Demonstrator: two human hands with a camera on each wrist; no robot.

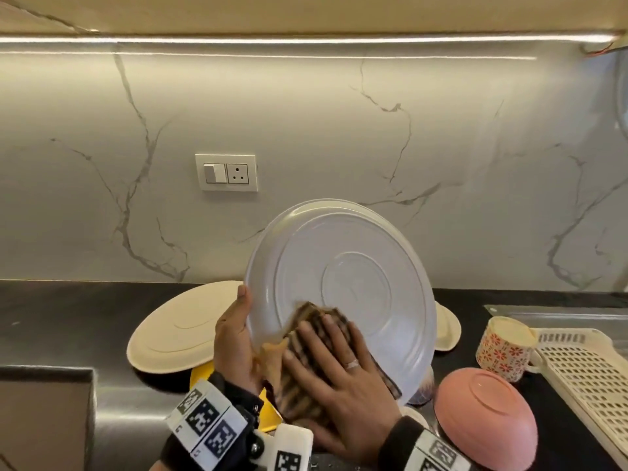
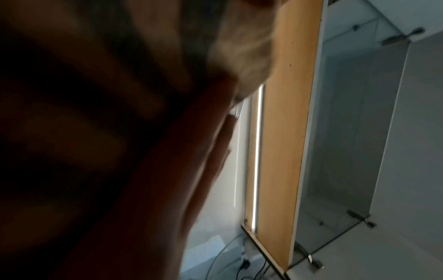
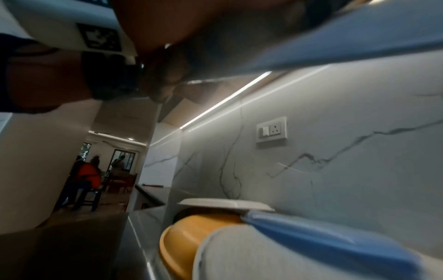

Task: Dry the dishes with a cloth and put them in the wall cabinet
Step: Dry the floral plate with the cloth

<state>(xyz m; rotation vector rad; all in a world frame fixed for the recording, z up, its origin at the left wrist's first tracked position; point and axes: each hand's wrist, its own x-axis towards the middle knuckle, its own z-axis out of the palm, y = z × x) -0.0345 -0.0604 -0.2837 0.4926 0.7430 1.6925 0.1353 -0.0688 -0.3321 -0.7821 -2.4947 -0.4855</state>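
Marble backsplash [image 1: 339, 130] behind, the pale plate [image 1: 343, 277] is gripped at its rim by the left hand [image 1: 234, 334], tilted above the counter [image 1: 68, 311]; the checked cloth [image 1: 306, 334] is pressed on by the right hand [image 1: 339, 372], fingers flat and spread. From the left wrist only blur is shown. From the right wrist the plate's edge [image 3: 335, 37] is seen. It is judged light, stiff, slippery when wet; the rim is best held

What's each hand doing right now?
Left hand: grips the plate by its rim.
Right hand: open, fingers flat, pressing the cloth on the plate.

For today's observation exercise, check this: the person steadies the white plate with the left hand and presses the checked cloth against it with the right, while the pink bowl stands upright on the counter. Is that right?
One detail is wrong. The head view shows the pink bowl lying upside down, base up. The rest holds: the left hand steadies the white plate, and the right hand presses the checked cloth against it.
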